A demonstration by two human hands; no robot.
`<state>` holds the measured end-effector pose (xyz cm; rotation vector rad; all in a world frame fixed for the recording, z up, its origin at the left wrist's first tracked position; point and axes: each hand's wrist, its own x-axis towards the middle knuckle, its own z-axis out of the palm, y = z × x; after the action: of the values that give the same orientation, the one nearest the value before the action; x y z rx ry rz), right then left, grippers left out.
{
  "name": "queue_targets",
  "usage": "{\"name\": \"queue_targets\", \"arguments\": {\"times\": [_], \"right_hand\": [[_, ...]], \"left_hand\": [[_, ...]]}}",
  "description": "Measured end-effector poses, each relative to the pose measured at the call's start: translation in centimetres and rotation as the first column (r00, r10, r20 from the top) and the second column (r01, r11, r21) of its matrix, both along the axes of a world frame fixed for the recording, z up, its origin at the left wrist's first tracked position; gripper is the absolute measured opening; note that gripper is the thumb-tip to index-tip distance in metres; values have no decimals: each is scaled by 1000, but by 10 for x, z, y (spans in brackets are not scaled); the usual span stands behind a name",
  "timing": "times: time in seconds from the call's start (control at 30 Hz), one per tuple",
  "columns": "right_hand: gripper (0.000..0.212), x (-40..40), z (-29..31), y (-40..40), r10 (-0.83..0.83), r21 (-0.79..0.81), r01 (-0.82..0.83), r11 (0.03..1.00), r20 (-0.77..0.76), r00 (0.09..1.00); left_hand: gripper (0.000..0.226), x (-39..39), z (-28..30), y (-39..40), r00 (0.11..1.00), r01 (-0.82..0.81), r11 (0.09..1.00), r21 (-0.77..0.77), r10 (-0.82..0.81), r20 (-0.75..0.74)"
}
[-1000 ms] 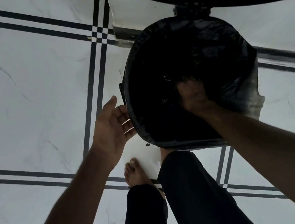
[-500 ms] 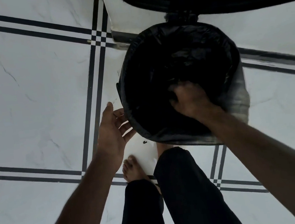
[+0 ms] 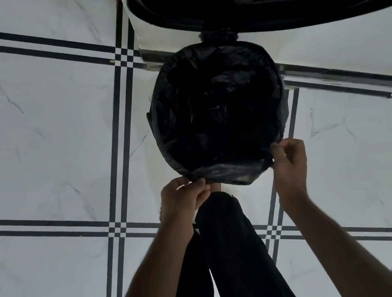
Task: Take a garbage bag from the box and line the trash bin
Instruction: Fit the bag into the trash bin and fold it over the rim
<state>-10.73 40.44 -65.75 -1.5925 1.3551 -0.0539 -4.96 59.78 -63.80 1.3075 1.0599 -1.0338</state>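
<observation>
A round trash bin (image 3: 283,111) stands on the floor straight ahead, its black lid (image 3: 271,11) raised at the top of view. A black garbage bag (image 3: 217,110) fills the bin, with its edge folded over the rim. My left hand (image 3: 184,197) pinches the bag's edge at the near-left rim. My right hand (image 3: 289,160) pinches the bag's edge at the near-right rim. The box of bags is not in view.
The floor is white marble tile (image 3: 38,145) with black stripe lines. My legs in black trousers (image 3: 232,256) stand just below the bin, between my arms. A white wall base (image 3: 326,42) runs behind the bin.
My right hand came out of the bin's inside and took the bag edge at the near-right rim. My left hand went from open beside the bin to pinching the near-left edge.
</observation>
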Motion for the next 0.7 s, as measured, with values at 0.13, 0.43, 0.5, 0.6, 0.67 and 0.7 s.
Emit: {"name": "queue_targets", "arguments": {"times": [0.13, 0.43, 0.5, 0.6, 0.67, 0.7], "right_hand": [[24, 9, -2, -12, -303, 408, 268, 873, 22, 953], [47, 19, 11, -40, -378, 688, 297, 663, -36, 925], [45, 30, 15, -44, -351, 680, 313, 663, -86, 932], [27, 41, 16, -47, -383, 634, 380, 673, -141, 913], [10, 42, 13, -48, -395, 588, 411, 697, -164, 904], [8, 41, 13, -49, -383, 568, 410, 713, -174, 907]], "left_hand": [[29, -1, -12, 2, 989, 116, 992, 47, -119, 86], [17, 10, -24, 7, 744, 548, 763, 343, -632, 217], [22, 11, -26, 8, 637, 649, 644, 405, -751, 174], [18, 14, -31, 11, 777, 560, 773, 297, -615, 136], [12, 17, -32, 9, 922, 373, 918, 131, -383, 54], [8, 17, -30, 8, 953, 302, 952, 50, -303, 7]]}}
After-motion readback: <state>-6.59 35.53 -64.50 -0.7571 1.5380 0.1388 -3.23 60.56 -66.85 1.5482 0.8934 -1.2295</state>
